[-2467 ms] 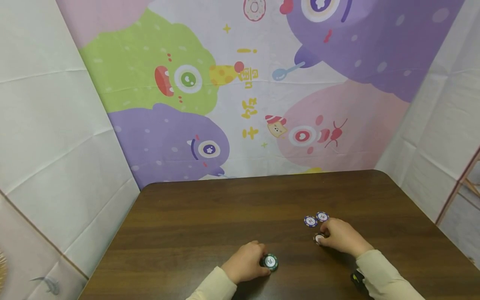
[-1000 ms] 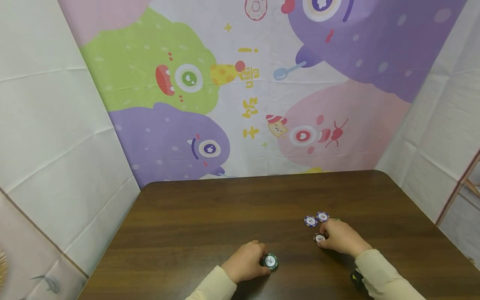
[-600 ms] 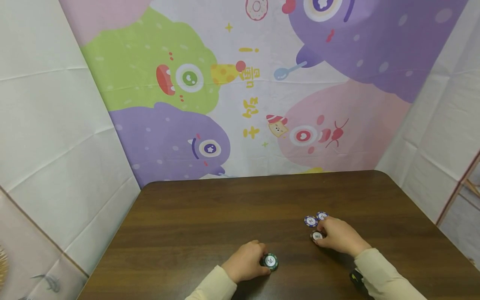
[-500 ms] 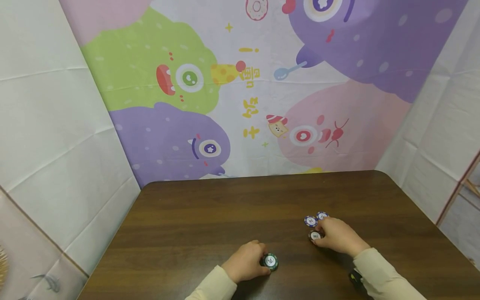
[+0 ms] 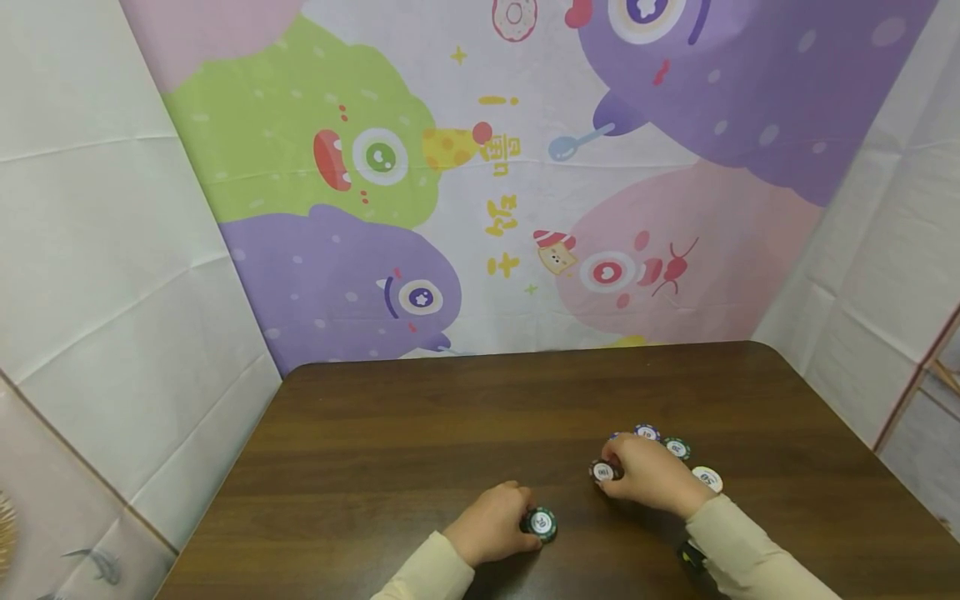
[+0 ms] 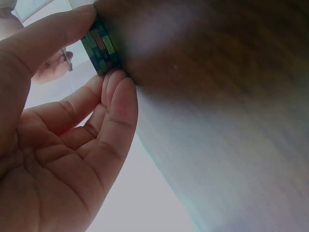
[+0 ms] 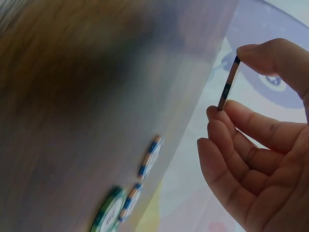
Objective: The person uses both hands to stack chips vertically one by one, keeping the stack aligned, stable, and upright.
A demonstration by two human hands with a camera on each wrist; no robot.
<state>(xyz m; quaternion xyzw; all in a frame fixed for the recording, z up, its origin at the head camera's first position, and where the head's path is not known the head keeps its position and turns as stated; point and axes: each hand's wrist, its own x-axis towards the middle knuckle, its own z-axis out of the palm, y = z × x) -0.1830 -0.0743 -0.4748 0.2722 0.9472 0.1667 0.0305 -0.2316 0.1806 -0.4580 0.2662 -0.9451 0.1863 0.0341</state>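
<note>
My left hand [image 5: 491, 523] grips a short stack of poker chips [image 5: 542, 524] between thumb and fingers at the table's near middle. Its top chip is green and marked 20; in the left wrist view the stack's edge [image 6: 101, 48] shows green and brown layers. To the right, my right hand [image 5: 652, 473] pinches one dark brown poker chip [image 5: 603, 472] marked 100 between thumb and fingertips. The right wrist view shows this chip [image 7: 229, 84] edge-on, held off the table. Behind the right hand lie a blue chip [image 5: 647, 432] and a second blue chip, mostly hidden.
A green chip [image 5: 677, 449] and a white chip [image 5: 707, 479] marked 50 lie right of my right hand on the brown wooden table [image 5: 420, 433]. A cartoon-printed cloth [image 5: 495, 317] hangs behind the table's far edge. White cloth sides stand left and right.
My right hand has picked up the dark brown chip and carried it left, nearer the left hand. The green and white chips have come into view behind it. My left hand stays in place.
</note>
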